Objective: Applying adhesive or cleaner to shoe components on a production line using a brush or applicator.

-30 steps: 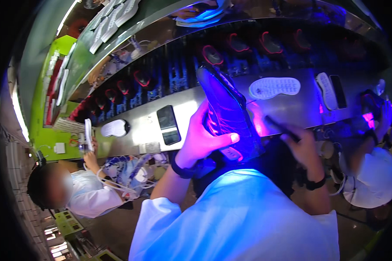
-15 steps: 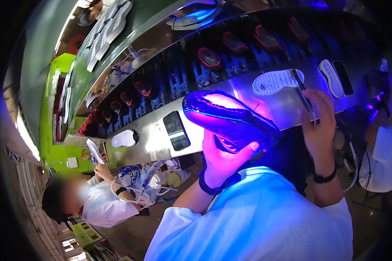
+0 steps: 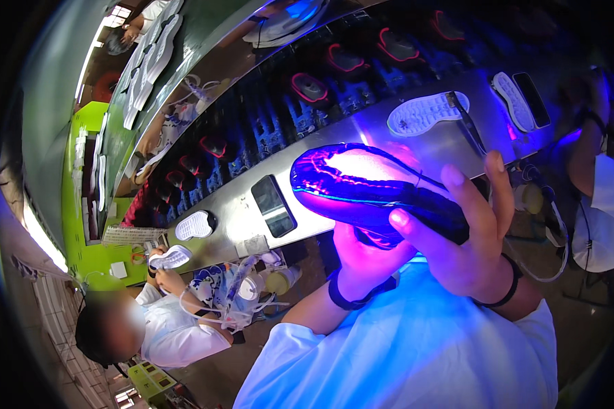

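Observation:
A dark shoe upper [image 3: 382,194], lit in violet light, is held up over the bench's near edge, its toe pointing left. My left hand [image 3: 368,262] is closed round its underside; part of the fingers is hidden by the shoe. My right hand [image 3: 450,252] is at the heel end with thumb and fingers spread. The thumb overlaps the shoe's near side; whether it presses on it I cannot tell. Beyond, a white shoe sole [image 3: 423,114] lies on the bench with a slim brush-like tool [image 3: 468,124] resting across its right end.
The metal bench [image 3: 341,129] carries another white sole [image 3: 514,102], dark phones [image 3: 274,206] and a further sole [image 3: 194,225]. Behind it, a rack holds red-rimmed dark shoes [image 3: 310,87]. A co-worker at left holds a white sole [image 3: 170,258]. Another person sits at far right.
My right hand has let go of the brush-like tool, leaving it on the sole, and come left and down to the shoe's heel. The shoe has shifted slightly. The co-worker's sole has been lowered.

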{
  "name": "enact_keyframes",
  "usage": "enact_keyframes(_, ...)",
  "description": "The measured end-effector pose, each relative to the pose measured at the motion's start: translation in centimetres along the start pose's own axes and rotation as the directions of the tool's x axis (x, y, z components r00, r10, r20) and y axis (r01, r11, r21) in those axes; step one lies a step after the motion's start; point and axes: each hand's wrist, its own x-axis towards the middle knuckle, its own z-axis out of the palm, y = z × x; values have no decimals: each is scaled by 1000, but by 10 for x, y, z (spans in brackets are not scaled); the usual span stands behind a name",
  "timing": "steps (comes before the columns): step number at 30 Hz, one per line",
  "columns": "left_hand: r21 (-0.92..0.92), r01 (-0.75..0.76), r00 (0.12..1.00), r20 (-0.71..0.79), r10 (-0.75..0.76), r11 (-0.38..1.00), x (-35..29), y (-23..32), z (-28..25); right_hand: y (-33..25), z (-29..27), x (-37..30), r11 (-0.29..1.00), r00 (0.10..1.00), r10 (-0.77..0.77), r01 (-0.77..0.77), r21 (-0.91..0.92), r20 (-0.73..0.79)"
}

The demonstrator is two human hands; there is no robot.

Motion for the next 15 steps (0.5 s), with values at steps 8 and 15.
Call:
enact_keyframes(8, -898, 244, 959, 167, -228, 366, -3, -4, 3, 0, -10, 0, 999, 997, -2, -1, 40, 75)
enact_keyframes(15, -856, 339, 941, 313, -130, 390, -4, -17, 1, 4, -14, -4, 994, 995, -7, -4, 109, 97)
